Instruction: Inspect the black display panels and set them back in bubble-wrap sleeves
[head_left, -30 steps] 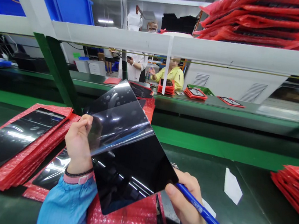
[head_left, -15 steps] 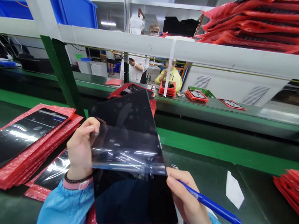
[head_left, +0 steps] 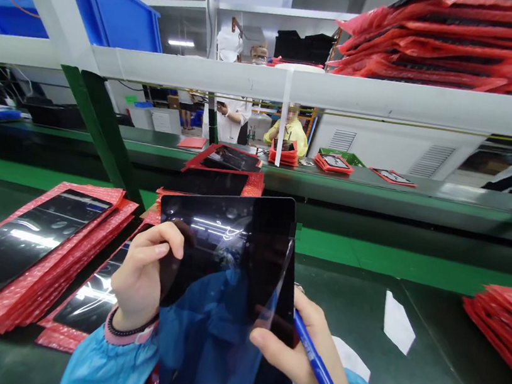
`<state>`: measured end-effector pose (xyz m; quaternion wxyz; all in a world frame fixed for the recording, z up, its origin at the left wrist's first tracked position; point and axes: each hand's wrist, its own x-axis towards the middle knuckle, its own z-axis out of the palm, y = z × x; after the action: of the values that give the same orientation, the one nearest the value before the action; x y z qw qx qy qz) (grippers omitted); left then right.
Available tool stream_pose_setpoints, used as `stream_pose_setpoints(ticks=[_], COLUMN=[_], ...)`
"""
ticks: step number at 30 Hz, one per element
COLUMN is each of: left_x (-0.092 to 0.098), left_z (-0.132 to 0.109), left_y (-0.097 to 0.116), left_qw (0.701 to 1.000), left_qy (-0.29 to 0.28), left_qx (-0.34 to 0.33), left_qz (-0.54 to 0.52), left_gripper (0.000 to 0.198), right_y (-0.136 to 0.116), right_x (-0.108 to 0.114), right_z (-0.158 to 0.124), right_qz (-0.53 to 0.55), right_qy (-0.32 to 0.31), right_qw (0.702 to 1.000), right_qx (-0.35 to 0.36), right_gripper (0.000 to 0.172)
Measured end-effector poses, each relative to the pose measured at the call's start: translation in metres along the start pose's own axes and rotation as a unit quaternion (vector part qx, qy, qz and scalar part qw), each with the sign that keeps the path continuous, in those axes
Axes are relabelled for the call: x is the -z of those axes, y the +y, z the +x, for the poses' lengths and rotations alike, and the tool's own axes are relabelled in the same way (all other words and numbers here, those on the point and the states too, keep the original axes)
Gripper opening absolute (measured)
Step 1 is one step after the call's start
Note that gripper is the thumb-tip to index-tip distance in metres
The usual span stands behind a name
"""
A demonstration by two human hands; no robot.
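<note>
I hold a glossy black screen panel (head_left: 229,245) upright in front of me, with a clear protective film lying over its face. My left hand (head_left: 141,281) pinches the panel's left edge, thumb on the front. My right hand (head_left: 297,357) grips the right edge, its thumb pressed on the film, and also holds a blue pen (head_left: 322,379) that points down to the right. Both sleeves are light blue.
Red bubble-wrap sleeves with black panels (head_left: 25,242) are stacked at my left, more lie ahead (head_left: 221,165) and at the right edge (head_left: 509,323). White paper scraps (head_left: 398,314) lie on the green belt (head_left: 417,265). Across the line, people work behind a white shelf rail (head_left: 393,97).
The film that stood peeled up and away from the panel now lies down over its face. The panel has tipped upright towards me, and my right thumb has moved onto the film.
</note>
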<state>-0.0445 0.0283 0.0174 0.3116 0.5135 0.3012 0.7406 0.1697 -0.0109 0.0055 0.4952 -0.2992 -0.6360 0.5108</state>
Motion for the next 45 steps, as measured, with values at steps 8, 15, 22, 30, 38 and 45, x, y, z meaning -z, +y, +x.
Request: stream_pose_setpoints(ticks=[8, 15, 22, 30, 38, 45], left_x=[-0.003, -0.002, 0.001, -0.002, -0.008, -0.012], left_z=[-0.001, -0.001, -0.004, -0.016, -0.035, -0.045], left_y=[0.000, -0.002, -0.005, -0.003, -0.002, -0.001], left_qw=[0.999, 0.995, 0.983, 0.964, 0.948, 0.947], left_qy=[-0.015, -0.063, -0.074, -0.117, -0.200, -0.215], left_qx=[-0.029, -0.074, -0.156, -0.211, -0.220, -0.202], left_qz=[0.001, 0.017, 0.067, 0.108, 0.117, 0.124], left_gripper=[0.018, 0.019, 0.020, 0.022, 0.026, 0.036], right_y=[0.008, 0.026, 0.023, 0.031, 0.028, 0.017], right_x=[0.001, 0.002, 0.007, 0.006, 0.029, 0.024], right_z=[-0.007, -0.014, -0.015, -0.012, -0.011, -0.011], right_qz=[0.016, -0.216, -0.343, -0.269, -0.288, -0.189], right_qy=[0.012, 0.100, 0.053, 0.215, 0.286, 0.370], right_qw=[1.000, 0.943, 0.873, 0.848, 0.798, 0.827], right_qx=[-0.011, 0.231, 0.342, 0.404, 0.445, 0.380], right_gripper=[0.071, 0.114, 0.094, 0.076, 0.070, 0.050])
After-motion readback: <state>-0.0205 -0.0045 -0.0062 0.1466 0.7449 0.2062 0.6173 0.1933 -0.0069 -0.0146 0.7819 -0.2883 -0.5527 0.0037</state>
